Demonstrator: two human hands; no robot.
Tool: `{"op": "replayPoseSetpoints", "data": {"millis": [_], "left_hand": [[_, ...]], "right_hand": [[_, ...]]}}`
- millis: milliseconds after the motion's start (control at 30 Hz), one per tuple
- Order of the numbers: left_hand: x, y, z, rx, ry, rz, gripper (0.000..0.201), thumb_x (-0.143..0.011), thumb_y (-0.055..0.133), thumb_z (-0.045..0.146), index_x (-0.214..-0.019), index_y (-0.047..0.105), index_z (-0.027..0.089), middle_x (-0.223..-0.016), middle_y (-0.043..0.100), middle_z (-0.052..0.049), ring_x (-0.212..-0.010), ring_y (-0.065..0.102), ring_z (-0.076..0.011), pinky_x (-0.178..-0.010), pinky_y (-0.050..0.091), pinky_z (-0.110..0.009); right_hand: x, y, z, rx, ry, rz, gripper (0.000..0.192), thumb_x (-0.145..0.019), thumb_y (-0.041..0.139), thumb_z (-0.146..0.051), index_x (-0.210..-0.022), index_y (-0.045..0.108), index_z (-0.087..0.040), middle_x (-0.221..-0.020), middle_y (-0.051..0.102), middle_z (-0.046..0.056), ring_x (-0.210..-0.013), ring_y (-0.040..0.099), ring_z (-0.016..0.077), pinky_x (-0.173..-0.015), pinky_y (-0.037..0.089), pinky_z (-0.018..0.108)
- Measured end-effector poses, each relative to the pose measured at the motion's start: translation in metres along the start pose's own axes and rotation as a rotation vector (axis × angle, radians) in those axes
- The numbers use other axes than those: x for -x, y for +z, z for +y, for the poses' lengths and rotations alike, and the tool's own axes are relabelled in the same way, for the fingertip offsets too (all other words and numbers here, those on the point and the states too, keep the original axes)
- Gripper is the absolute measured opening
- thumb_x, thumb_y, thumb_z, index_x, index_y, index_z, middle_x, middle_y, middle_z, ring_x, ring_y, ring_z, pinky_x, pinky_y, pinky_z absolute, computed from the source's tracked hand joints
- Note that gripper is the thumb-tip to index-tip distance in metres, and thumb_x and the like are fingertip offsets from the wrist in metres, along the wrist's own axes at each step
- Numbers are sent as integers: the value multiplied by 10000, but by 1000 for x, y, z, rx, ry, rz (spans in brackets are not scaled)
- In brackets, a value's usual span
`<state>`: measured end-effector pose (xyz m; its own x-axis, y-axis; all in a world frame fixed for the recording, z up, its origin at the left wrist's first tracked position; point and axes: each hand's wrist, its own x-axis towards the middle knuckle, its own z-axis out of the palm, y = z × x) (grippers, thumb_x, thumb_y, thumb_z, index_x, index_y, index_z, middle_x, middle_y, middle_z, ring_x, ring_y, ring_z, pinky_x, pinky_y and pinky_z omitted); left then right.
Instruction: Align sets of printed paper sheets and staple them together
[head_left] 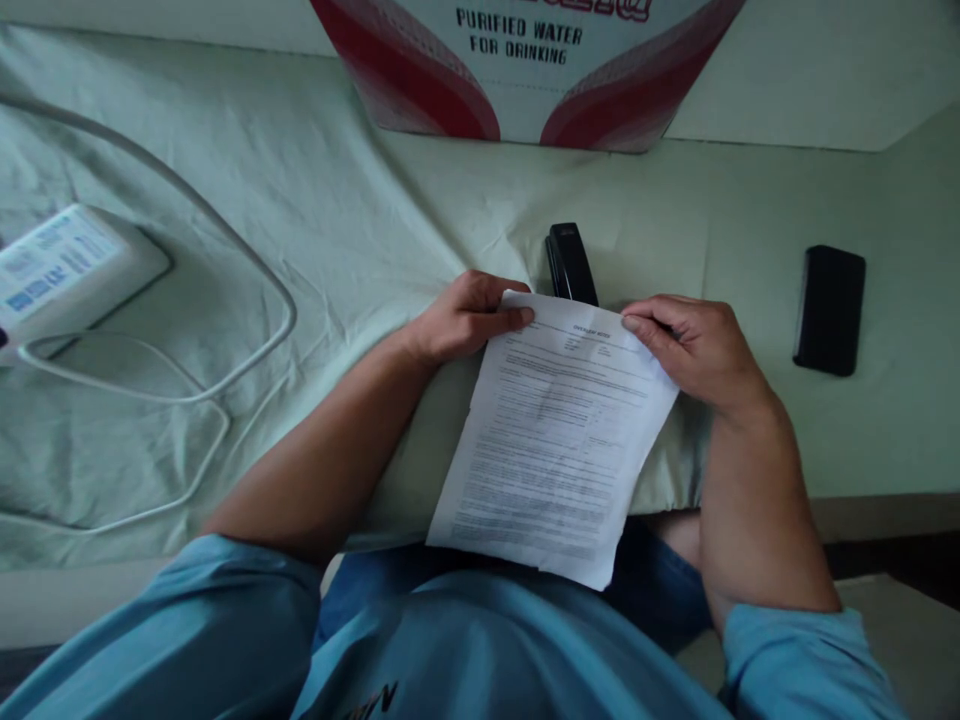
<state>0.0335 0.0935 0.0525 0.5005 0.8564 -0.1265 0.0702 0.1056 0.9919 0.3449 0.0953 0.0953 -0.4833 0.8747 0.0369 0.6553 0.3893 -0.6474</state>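
Observation:
A printed sheet of paper [555, 440] is held up by its two top corners, its lower edge hanging over my lap. My left hand [476, 315] pinches the top left corner between thumb and fingers. At the top right corner, my right hand [697, 345] grips the paper the same way. Just beyond the sheet's top edge lies a black stapler [571, 262], its near end hidden by the paper. Whether there is more than one sheet I cannot tell.
A black phone [829, 310] lies to the right on the pale green cloth [765, 220]. Behind stands a red and white water carton [517, 90]. On the left are a white labelled box-shaped device [82, 260] and a looping white cable [255, 260].

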Motion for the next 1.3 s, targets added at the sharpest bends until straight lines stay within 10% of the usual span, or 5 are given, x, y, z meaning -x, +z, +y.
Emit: {"op": "replayPoseSetpoints", "data": {"millis": [200,433,1133,1300], "left_hand": [[-1,1,-6,-245,164,65,508,-1034,673,629,-1217,808,174,-848,788,-60,-701,692,-173,-608,506,-276],[-7,9,-9,-684,310,-56,402,-1063,589,495,-1153,858,209,-1058,877,-77,-888,795,-192,-785,555,-272],[-12,22,-12,-929,142,250,339,-1002,555,335,-1042,855,180,-892,837,-74,-743,726,-204,-707,531,-317],[-13,20,-15,-919,176,252,320,-981,560,322,-1005,850,188,-876,834,-62,-741,725,-192,-701,526,-306]], "right_hand": [[2,-2,-2,-84,75,-185,260,-1053,643,-408,-912,810,-267,-760,758,-12,-673,656,167,-657,484,321],[-4,9,0,-106,70,-260,270,-1046,625,-372,-906,818,-245,-768,773,-11,-688,664,156,-683,477,306],[-9,24,25,52,77,56,193,-986,673,-276,-960,864,-290,-973,848,35,-943,778,269,-908,625,453],[-9,27,20,215,-67,210,338,-1024,680,-330,-1333,812,-370,-1196,792,86,-1202,700,358,-1063,610,588]]}}
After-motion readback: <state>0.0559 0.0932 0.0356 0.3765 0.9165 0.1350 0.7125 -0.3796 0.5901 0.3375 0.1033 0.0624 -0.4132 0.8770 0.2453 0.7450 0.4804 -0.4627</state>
